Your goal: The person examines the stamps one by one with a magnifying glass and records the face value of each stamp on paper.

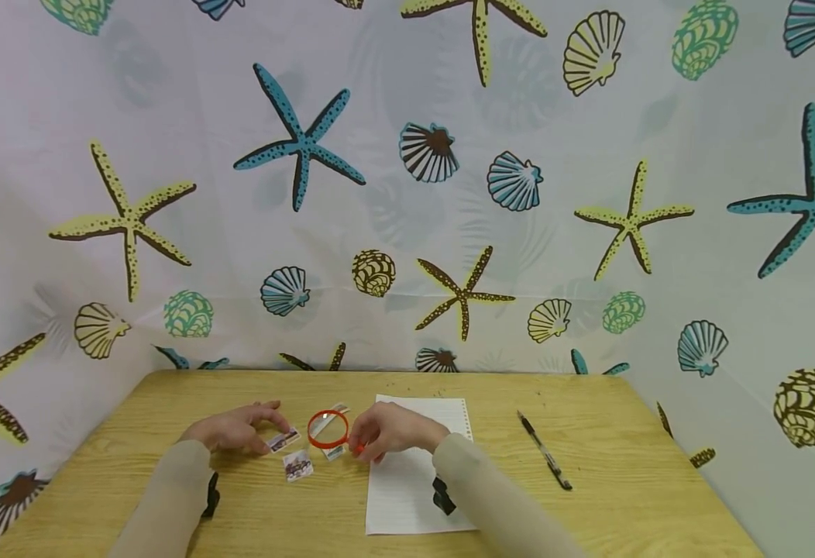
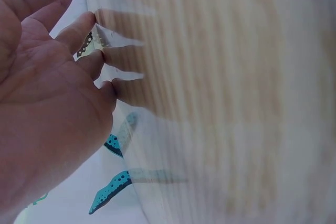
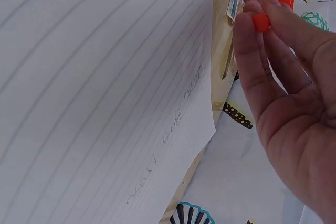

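Observation:
My right hand [image 1: 395, 430] pinches the short handle of a red-rimmed magnifying glass [image 1: 328, 412] between thumb and fingers. In the right wrist view, the handle's orange end [image 3: 261, 23] sticks out between the fingertips. The lens hangs low over small picture cards, overlapping one card [image 1: 334, 452] at its lower edge and others behind it. My left hand [image 1: 236, 428] rests with its fingertips on the table, thumb and index finger at the edges of a picture card [image 1: 283, 439]. Another picture card [image 1: 298, 466] lies just in front, nearer me.
A lined sheet of paper [image 1: 414, 496] with some handwriting lies under my right forearm. A black pen [image 1: 545, 451] lies to the right on the wooden table [image 1: 610, 449]. A curtain with shells and starfish [image 1: 379, 225] hangs behind and at both sides.

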Available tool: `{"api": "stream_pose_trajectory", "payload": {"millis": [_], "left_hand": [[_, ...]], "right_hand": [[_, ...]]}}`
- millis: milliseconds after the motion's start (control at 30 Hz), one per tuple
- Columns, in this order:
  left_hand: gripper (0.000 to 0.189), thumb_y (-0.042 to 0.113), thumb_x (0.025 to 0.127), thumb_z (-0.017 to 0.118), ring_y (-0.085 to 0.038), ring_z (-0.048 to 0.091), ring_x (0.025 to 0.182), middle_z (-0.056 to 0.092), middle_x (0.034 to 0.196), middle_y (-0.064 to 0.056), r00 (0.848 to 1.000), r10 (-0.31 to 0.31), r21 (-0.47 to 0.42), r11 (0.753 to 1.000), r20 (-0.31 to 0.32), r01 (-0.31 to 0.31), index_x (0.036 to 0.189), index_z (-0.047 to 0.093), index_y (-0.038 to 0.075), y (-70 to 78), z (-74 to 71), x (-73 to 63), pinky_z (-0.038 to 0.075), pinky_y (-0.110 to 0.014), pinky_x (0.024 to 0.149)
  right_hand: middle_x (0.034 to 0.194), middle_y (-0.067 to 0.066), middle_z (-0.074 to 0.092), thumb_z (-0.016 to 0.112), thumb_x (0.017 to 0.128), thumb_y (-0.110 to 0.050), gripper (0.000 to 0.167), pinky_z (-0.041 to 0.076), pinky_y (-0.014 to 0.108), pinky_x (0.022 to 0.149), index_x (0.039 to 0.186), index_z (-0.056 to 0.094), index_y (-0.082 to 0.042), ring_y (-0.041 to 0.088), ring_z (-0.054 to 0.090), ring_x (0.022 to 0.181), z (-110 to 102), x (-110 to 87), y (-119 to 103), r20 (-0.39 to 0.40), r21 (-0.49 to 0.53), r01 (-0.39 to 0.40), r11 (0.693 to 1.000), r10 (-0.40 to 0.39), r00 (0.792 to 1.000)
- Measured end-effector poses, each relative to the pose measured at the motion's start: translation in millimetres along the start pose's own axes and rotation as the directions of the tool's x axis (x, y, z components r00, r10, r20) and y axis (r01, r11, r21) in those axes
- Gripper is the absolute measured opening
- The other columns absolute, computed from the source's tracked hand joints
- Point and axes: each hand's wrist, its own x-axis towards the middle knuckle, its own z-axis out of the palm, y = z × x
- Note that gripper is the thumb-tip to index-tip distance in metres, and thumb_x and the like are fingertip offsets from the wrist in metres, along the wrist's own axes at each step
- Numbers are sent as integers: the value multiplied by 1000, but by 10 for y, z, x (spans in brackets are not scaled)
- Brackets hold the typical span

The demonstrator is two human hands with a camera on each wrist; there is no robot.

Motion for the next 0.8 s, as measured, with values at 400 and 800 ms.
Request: {"api": "stream_pose_trajectory", "payload": {"millis": [400, 800], "left_hand": [[39, 0, 76, 72, -53, -10, 145, 8, 162, -25, 1000, -12, 6, 1000, -12, 12, 112, 69, 14, -25, 13, -5, -11, -73, 108], [46, 1, 77, 71, -53, -7, 145, 13, 161, -25, 1000, 1, 59, 998, -27, 1, 122, 64, 8, 21, 10, -40, -7, -73, 109]], "right_hand": [[89, 1, 73, 75, 85, -4, 12, 55, 20, 64, 97, 72, -7, 3, 62, 72, 138, 186, -103, -4, -23, 29, 999, -29, 1000], [89, 3, 74, 75, 84, -4, 14, 55, 18, 65, 98, 73, -5, 1, 61, 71, 246, 333, -153, 3, -21, 49, 999, -49, 999]]}}
